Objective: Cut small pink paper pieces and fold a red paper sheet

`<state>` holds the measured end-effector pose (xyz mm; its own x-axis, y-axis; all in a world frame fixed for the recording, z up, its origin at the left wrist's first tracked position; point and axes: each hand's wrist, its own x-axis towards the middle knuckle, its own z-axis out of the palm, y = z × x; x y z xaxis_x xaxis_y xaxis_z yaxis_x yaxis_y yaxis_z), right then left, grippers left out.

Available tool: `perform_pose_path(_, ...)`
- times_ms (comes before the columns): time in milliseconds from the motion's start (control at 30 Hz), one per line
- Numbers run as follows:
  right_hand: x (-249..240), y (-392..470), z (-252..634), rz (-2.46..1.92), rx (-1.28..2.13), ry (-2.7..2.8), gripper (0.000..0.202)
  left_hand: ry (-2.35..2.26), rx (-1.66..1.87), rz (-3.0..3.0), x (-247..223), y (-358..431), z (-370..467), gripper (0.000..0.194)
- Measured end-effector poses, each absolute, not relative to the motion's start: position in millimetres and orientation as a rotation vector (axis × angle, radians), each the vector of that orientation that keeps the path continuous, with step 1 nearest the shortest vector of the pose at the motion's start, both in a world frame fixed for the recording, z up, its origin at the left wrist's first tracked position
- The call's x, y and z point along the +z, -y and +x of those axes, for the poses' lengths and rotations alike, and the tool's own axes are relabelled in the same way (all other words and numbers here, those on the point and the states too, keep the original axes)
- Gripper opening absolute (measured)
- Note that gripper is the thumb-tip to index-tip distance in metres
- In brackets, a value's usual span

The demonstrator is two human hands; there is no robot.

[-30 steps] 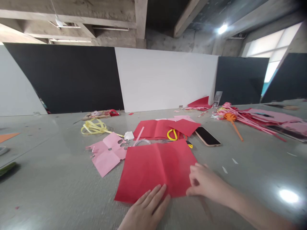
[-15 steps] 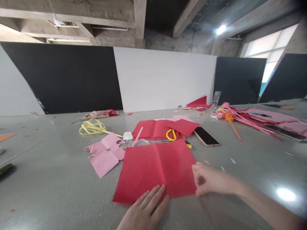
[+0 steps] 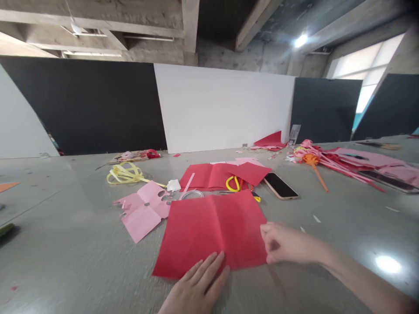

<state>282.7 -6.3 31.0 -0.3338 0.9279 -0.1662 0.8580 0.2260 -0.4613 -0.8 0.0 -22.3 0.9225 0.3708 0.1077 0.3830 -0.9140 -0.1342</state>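
A creased, rectangular red paper sheet [image 3: 193, 233] lies long side left-to-right on a grey tabletop [image 3: 85, 257], the flattened left hand [image 3: 199, 283] over its near edge, the curled right hand [image 3: 283, 244] at its right edge, any pinch impossible to tell

red sheet [image 3: 196, 226], lower centre: matt paper, smooth but creased; pink sheet [image 3: 142, 218], left of centre: matt paper, also creased; phone [image 3: 280, 186], right of centre: smooth, glass-like black face; ring [image 3: 192, 191], mid-frame: clear, shiny, looks plastic; yellow handle [image 3: 228, 185], same area: smooth, plastic-looking; grey surface [image 3: 81, 248]: semi-gloss, glare lower right; beams [image 3: 190, 26], top: rough bare concrete; white panel [image 3: 225, 109], upper centre: smooth, matt
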Motion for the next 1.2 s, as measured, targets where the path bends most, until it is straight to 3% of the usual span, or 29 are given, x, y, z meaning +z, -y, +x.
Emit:
perform_pose_path(500, 37.2, 4.7, 273.2, -2.064, 0.514, 2.246, 0.021, 0.655, -0.015, -3.019, -7.4, 2.5, 4.3, 0.058)
perform_pose_path(733, 30.0, 1.7, 282.8, -2.11, 0.31, 2.288, 0.036, 0.517, 0.065, -3.029, -1.5, 5.4, 17.9, 0.05)
perform_pose_path(900, 27.4, 1.4, 284.8, -2.138, 0.105, 2.403, 0.043, 0.595, -0.009, -2.969, -14.5, 6.8, 19.7, 0.056)
perform_pose_path(1200, 28.3, 2.6, 286.1, -2.123, 0.148, 2.371, 0.044, 0.712, -0.067, -2.975, -27.0, 8.9, 26.4, 0.055)
